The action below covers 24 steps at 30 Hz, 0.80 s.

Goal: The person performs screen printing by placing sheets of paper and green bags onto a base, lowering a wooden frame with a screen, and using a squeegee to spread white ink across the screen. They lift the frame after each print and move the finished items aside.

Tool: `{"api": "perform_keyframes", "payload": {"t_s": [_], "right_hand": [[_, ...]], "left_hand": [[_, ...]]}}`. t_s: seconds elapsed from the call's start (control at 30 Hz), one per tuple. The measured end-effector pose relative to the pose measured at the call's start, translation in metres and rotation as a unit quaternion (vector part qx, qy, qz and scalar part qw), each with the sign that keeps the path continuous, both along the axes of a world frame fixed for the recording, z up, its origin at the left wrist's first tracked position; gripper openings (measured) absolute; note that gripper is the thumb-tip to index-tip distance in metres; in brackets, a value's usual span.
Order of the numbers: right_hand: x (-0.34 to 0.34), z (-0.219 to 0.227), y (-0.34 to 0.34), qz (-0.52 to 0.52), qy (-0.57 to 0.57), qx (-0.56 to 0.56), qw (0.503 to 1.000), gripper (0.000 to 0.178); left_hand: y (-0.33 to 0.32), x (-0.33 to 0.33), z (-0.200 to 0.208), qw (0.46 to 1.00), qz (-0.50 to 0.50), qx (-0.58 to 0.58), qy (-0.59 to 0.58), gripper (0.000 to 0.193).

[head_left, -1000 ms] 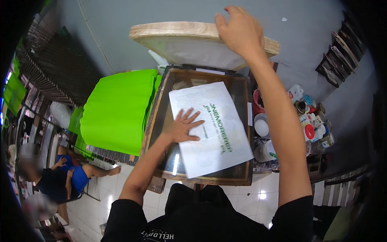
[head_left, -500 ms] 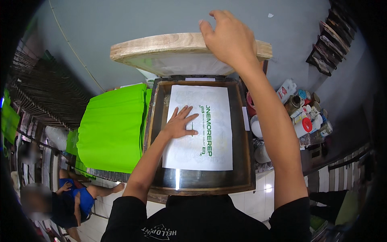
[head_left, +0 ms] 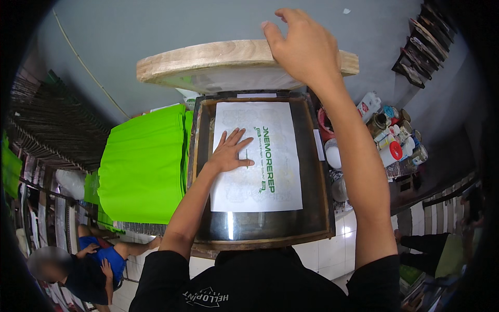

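Note:
A white printed sheet [head_left: 260, 156] with green lettering lies flat on the dark glass of a wood-framed box [head_left: 322, 197] in front of me. My left hand [head_left: 231, 151] presses flat on the sheet's left half, fingers spread. My right hand [head_left: 301, 47] reaches up and grips the edge of the raised wooden lid [head_left: 208, 60], which is tilted open above the box's far side.
A stack of bright green fabric [head_left: 140, 166] lies to the left of the box. Several jars, cans and bottles [head_left: 390, 140] crowd a shelf at the right. A person in blue [head_left: 93, 260] sits on the floor at lower left. White floor tiles show below.
The sheet has been turned from a slant to lie square in the frame. My left hand stays pressed on it. My right hand keeps holding the raised lid.

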State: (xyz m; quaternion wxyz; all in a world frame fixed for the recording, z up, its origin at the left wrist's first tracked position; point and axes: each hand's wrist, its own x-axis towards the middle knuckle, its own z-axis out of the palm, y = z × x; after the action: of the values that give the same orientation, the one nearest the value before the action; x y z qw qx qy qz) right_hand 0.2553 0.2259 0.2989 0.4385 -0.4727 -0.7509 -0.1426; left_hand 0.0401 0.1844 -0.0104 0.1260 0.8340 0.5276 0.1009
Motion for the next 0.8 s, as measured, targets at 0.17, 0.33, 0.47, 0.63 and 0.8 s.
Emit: {"api": "perform_keyframes", "payload": {"t_s": [0.17, 0.33, 0.47, 0.63, 0.8], "right_hand": [[0.001, -0.001, 0.000, 0.003, -0.003, 0.025, 1.000, 0.049], [0.001, -0.004, -0.003, 0.014, 0.013, 0.019, 1.000, 0.047], [0.003, -0.018, -0.020, 0.028, 0.009, 0.037, 0.999, 0.042], [0.019, -0.068, -0.080, 0.132, 0.032, -0.014, 0.991, 0.036], [0.036, -0.117, -0.120, 0.208, 0.088, -0.122, 0.967, 0.032]], "left_hand": [[0.002, 0.000, -0.001, 1.000, 0.016, -0.004, 0.003, 0.093], [0.001, -0.003, 0.007, 0.999, 0.032, -0.007, 0.006, 0.093], [-0.022, -0.006, 0.034, 0.981, 0.019, 0.089, -0.172, 0.087], [-0.116, -0.008, 0.095, 0.742, 0.052, 0.010, -0.669, 0.065], [-0.218, -0.007, 0.073, 0.646, 0.262, -0.184, -0.693, 0.035]]}}
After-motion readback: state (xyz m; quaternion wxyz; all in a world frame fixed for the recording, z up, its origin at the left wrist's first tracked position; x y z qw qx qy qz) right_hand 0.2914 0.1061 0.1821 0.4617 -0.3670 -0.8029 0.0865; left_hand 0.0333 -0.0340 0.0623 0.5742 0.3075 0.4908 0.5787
